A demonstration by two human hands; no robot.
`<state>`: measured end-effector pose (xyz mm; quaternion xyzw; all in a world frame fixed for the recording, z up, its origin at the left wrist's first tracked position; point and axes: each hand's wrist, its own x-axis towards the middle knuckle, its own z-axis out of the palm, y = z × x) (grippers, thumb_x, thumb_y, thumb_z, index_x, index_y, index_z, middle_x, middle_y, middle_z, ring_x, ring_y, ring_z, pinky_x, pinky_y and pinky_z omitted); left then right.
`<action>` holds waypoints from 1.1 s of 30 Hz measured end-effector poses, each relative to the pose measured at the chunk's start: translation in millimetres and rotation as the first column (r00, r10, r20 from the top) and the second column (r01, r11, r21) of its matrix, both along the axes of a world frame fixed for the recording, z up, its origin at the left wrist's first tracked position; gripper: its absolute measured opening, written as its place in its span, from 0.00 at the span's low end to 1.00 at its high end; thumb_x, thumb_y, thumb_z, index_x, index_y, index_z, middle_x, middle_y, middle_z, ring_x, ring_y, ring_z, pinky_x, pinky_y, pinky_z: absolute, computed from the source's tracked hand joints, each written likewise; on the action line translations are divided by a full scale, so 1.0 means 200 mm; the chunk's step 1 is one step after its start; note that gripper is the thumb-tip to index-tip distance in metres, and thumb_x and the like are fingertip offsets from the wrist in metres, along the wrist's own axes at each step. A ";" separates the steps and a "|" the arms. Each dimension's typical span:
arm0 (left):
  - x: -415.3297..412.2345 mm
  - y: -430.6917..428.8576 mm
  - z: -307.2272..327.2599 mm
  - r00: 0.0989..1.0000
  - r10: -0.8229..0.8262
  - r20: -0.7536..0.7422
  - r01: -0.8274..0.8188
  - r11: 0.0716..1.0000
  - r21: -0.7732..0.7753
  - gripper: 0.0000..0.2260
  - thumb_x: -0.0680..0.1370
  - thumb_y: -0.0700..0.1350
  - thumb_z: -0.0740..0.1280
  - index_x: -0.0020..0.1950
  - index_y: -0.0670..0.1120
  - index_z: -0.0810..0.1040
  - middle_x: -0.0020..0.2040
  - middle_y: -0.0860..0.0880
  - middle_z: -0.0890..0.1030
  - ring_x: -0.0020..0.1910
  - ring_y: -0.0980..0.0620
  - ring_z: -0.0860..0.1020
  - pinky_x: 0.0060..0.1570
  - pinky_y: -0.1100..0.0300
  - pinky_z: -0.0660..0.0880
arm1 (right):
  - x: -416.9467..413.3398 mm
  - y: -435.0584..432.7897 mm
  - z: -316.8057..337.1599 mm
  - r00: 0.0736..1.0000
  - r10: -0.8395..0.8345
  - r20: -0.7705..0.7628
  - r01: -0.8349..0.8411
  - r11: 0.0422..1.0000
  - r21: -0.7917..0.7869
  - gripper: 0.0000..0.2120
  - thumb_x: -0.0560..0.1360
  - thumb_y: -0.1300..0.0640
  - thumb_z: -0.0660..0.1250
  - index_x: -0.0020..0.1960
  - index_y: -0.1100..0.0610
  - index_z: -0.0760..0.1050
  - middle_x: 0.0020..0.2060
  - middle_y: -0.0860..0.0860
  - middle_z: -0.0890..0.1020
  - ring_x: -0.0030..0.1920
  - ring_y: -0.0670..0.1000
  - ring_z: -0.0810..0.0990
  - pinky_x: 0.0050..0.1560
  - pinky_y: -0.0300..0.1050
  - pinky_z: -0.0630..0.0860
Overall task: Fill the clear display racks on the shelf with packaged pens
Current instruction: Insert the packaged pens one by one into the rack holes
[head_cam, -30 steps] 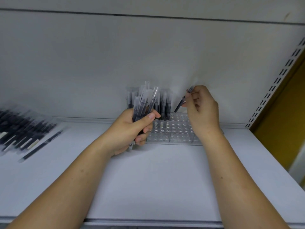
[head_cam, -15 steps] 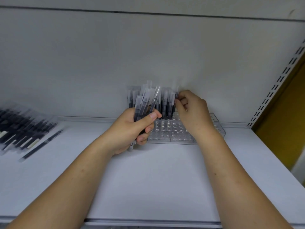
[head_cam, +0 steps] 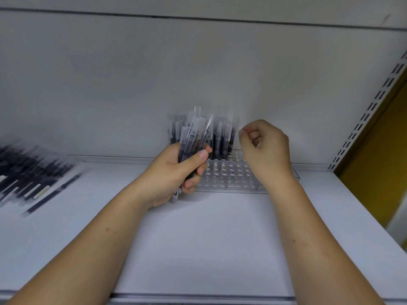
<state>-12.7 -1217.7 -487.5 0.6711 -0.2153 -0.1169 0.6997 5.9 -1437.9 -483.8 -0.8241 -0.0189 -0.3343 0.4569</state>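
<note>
A clear display rack (head_cam: 231, 175) with rows of round holes stands at the back of the white shelf (head_cam: 209, 234). Several packaged black pens (head_cam: 222, 139) stand upright in its back-left holes. My left hand (head_cam: 176, 172) grips a bundle of packaged pens (head_cam: 193, 133) upright, just left of and in front of the rack. My right hand (head_cam: 264, 146) hovers over the rack's right part, to the right of the standing pens, with its fingers curled and nothing in them.
A pile of packaged black pens (head_cam: 26, 170) lies at the shelf's left, with one loose pen (head_cam: 52, 192) beside it. A slotted metal upright (head_cam: 370, 106) and a yellow panel (head_cam: 383, 150) border the right side. The back wall stands close behind the rack.
My right hand carried one pen to the rack, set it among the standing pens, let go and drew back to the right. The left hand kept its bundle.
</note>
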 end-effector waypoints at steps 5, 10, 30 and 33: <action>-0.01 -0.01 0.01 0.996 -0.052 0.075 0.046 0.996 0.071 0.17 0.85 0.48 0.64 0.41 0.38 0.71 0.34 0.38 0.65 0.27 0.48 0.62 0.28 0.59 0.62 | -0.08 0.10 0.05 0.935 0.354 -0.033 -0.340 0.916 0.214 0.06 0.80 0.61 0.71 0.45 0.53 0.82 0.37 0.51 0.86 0.32 0.43 0.80 0.37 0.39 0.76; -0.04 -0.03 0.01 0.991 -0.050 0.122 0.037 0.994 0.105 0.15 0.86 0.43 0.62 0.40 0.42 0.75 0.27 0.50 0.73 0.24 0.50 0.67 0.27 0.59 0.66 | -0.11 0.15 0.05 0.830 0.555 -0.054 -0.519 0.805 0.288 0.07 0.78 0.60 0.74 0.42 0.53 0.83 0.32 0.48 0.83 0.32 0.44 0.78 0.36 0.39 0.75; 0.01 -0.01 -0.02 0.994 0.034 0.105 -0.044 0.995 0.095 0.11 0.86 0.46 0.61 0.62 0.45 0.81 0.36 0.46 0.77 0.24 0.50 0.67 0.27 0.59 0.61 | -0.02 0.00 0.06 0.956 0.201 0.216 -0.270 0.888 0.372 0.05 0.83 0.62 0.65 0.51 0.56 0.78 0.40 0.49 0.85 0.38 0.50 0.84 0.38 0.39 0.75; 0.01 -0.01 -0.02 0.995 0.040 0.096 -0.048 0.995 0.084 0.10 0.86 0.45 0.61 0.60 0.44 0.80 0.35 0.47 0.76 0.24 0.51 0.67 0.24 0.62 0.61 | -0.01 -0.02 0.04 0.967 0.137 0.216 -0.194 0.943 0.271 0.06 0.83 0.61 0.64 0.52 0.51 0.77 0.42 0.48 0.83 0.41 0.46 0.84 0.44 0.44 0.79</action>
